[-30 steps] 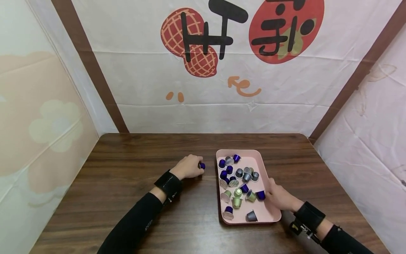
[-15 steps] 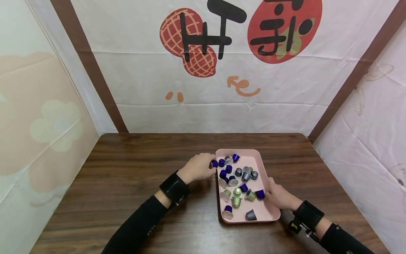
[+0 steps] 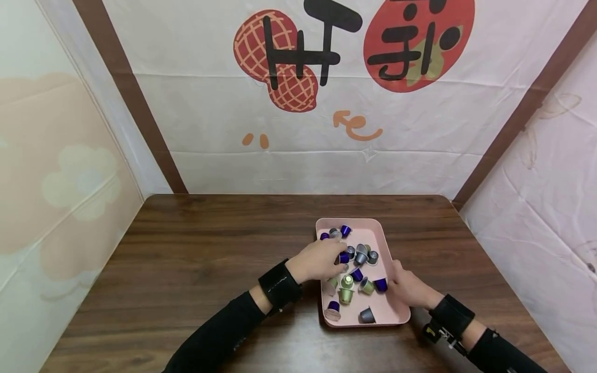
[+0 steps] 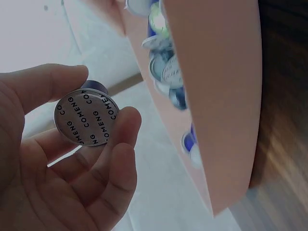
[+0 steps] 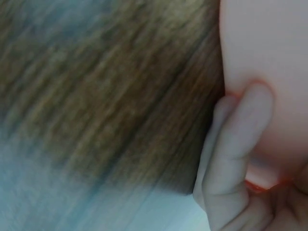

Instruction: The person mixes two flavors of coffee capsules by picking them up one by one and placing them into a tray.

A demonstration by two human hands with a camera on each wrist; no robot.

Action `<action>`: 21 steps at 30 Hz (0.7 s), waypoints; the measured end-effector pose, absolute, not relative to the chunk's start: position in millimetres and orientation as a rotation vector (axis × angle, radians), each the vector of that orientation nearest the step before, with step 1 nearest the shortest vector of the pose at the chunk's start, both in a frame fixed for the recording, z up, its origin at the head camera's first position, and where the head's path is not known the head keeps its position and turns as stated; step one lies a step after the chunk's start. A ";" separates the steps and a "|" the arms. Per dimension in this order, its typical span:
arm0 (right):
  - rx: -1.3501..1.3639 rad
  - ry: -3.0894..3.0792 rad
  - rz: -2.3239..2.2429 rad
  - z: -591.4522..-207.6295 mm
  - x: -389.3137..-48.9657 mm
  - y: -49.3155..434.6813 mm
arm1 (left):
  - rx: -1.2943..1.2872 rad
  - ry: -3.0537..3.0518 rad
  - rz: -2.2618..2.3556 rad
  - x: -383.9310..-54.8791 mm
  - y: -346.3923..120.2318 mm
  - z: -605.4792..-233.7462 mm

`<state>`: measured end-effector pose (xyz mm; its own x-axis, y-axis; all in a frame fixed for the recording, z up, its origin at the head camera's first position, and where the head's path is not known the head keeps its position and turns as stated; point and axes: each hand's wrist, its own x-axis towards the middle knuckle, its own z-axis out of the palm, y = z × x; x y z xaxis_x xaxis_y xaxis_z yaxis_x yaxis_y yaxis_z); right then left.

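My left hand (image 3: 316, 261) is over the left side of a pink tray (image 3: 389, 312) and pinches a dark purple coffee capsule (image 3: 343, 257) between thumb and fingers. The left wrist view shows the flat printed lid of this capsule (image 4: 86, 118) facing the camera, above the outer wall of the tray (image 4: 219, 96). My right hand (image 3: 410, 286) holds the tray's right side; in the right wrist view its fingers (image 5: 233, 144) lie against the pink wall. Purple, grey and green capsules lie loose in the tray, some hidden under my left hand.
The tray stands on a brown wooden table (image 3: 224, 223), right of its middle. Behind the table hangs a white printed cloth (image 3: 200, 119), with more pale cloth at both sides. A grey capsule (image 3: 367, 315) lies near the tray's front edge.
My left hand has moved right with the purple capsule, from the table left of the tray, across the rim, to over the tray. The right hand has stayed on the tray's side.
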<state>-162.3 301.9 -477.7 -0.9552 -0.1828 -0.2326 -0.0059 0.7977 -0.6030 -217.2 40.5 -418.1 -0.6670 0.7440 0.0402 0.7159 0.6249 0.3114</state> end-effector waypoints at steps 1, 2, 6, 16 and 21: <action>-0.141 2.704 -0.908 -477.7 -161.9 302.1 | 1.243 2.744 0.450 -215.8 43.2 -419.5; -0.139 2.700 -0.909 -477.6 -161.7 302.3 | 1.250 2.746 0.434 -214.8 45.5 -421.5; -0.150 2.694 -0.915 -477.5 -162.3 303.0 | 1.270 2.753 0.384 -213.5 51.8 -428.1; -0.266 2.785 -0.831 -475.8 -162.0 302.1 | 1.277 2.769 0.376 -211.7 46.2 -429.4; -0.226 2.758 -0.844 -476.4 -159.1 300.0 | 1.278 2.774 0.372 -208.4 39.1 -430.8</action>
